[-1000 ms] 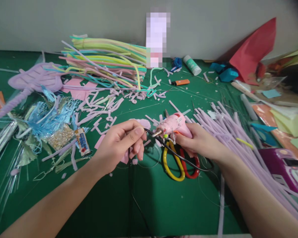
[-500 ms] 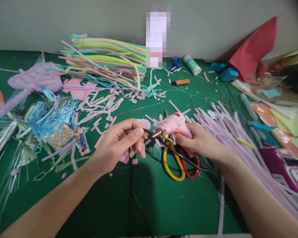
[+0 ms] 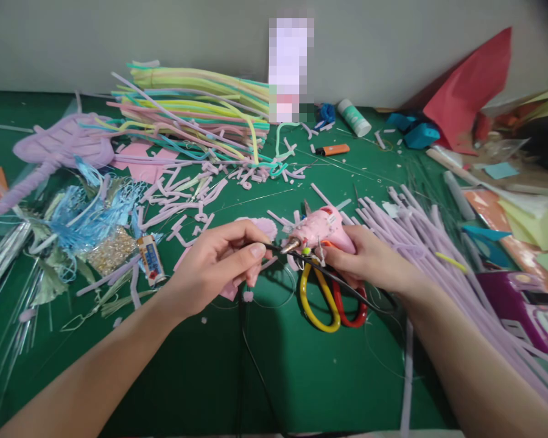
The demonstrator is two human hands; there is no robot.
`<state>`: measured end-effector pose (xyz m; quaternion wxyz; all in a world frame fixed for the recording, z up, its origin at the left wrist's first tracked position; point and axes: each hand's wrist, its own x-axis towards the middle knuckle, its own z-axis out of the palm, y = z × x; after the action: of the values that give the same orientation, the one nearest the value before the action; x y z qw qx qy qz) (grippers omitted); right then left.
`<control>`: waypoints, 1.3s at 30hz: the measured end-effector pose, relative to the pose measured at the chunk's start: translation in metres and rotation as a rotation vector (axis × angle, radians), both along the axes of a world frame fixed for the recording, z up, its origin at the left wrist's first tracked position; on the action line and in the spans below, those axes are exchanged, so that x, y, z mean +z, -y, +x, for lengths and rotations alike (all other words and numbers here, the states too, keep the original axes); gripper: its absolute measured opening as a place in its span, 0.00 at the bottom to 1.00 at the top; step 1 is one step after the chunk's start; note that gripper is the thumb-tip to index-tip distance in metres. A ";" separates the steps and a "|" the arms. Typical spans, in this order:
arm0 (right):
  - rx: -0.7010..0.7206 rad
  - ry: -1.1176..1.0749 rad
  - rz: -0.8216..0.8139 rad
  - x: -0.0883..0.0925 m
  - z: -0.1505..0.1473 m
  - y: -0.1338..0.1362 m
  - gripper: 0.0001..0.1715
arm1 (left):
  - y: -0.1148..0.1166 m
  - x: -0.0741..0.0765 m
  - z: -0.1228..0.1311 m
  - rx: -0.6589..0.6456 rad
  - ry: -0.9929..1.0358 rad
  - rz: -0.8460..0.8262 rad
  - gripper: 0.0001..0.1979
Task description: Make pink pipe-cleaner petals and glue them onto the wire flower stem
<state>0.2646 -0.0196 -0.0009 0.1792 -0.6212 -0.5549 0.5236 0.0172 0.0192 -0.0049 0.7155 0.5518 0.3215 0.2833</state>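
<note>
My right hand (image 3: 369,261) is wrapped round a pink glue gun (image 3: 322,230) whose metal nozzle points left. My left hand (image 3: 219,264) is closed in a pinch on a thin dark wire (image 3: 267,247), its end held against the nozzle tip. A black cord (image 3: 347,291) trails from the gun across the scissors with yellow and red handles (image 3: 331,304), which lie on the green mat (image 3: 283,365) just below both hands. A pink felt piece (image 3: 262,226) lies behind my left hand.
Long lilac pipe cleaners (image 3: 442,255) are heaped at the right, a pastel bundle (image 3: 196,112) at the back. Cut scraps (image 3: 187,194), a lilac woven shape (image 3: 68,146), blue tassels (image 3: 86,210), an orange lighter (image 3: 332,149), a glue stick (image 3: 354,118), coloured paper (image 3: 470,91) and a purple device (image 3: 525,304) surround them.
My left hand has straightened the wire a little and keeps its end at the nozzle. The right hand and glue gun have barely moved.
</note>
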 end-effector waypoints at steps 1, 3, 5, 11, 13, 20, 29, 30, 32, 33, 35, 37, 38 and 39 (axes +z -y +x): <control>0.000 0.005 0.000 0.000 0.000 0.000 0.18 | 0.000 0.000 -0.001 0.002 0.000 0.005 0.07; 0.003 0.012 -0.004 0.000 0.000 0.000 0.18 | 0.000 0.002 -0.001 -0.012 -0.014 0.018 0.07; 0.008 0.014 -0.007 0.000 0.000 0.001 0.19 | 0.000 0.005 0.000 -0.048 -0.054 0.028 0.07; -0.002 0.006 -0.003 -0.003 0.001 0.000 0.18 | 0.001 0.007 0.000 -0.057 -0.089 0.047 0.06; -0.011 0.000 -0.003 -0.003 0.002 0.000 0.18 | 0.000 0.004 0.000 -0.026 -0.055 0.051 0.07; 0.005 -0.005 -0.008 -0.006 0.007 0.001 0.20 | -0.002 -0.001 -0.002 0.022 0.013 -0.040 0.07; -0.034 -0.004 0.015 -0.005 0.002 0.002 0.20 | 0.001 0.004 0.002 -0.046 -0.026 -0.014 0.13; -0.028 -0.010 0.015 -0.004 0.002 0.002 0.19 | 0.001 0.005 0.002 -0.063 -0.033 -0.015 0.14; -0.014 -0.019 0.016 -0.003 0.001 0.002 0.18 | 0.001 0.005 0.002 -0.095 -0.048 -0.015 0.16; -0.006 -0.023 0.017 -0.003 0.000 0.003 0.18 | 0.001 0.005 0.001 -0.109 -0.055 -0.017 0.17; 0.008 -0.031 0.017 -0.002 0.001 0.003 0.17 | 0.001 0.004 0.000 -0.126 -0.065 -0.016 0.18; 0.018 -0.038 0.019 -0.002 0.002 0.003 0.16 | 0.000 0.003 -0.002 -0.131 -0.068 -0.015 0.19; 0.024 -0.041 0.021 -0.002 0.003 0.003 0.16 | -0.001 0.003 -0.003 -0.133 -0.066 -0.017 0.19; 0.030 -0.044 0.024 -0.002 0.004 0.003 0.16 | -0.001 0.003 -0.004 -0.136 -0.061 -0.022 0.19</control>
<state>0.2685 -0.0221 -0.0029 0.1908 -0.5990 -0.5664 0.5330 0.0137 0.0206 -0.0022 0.7291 0.5728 0.3079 0.2134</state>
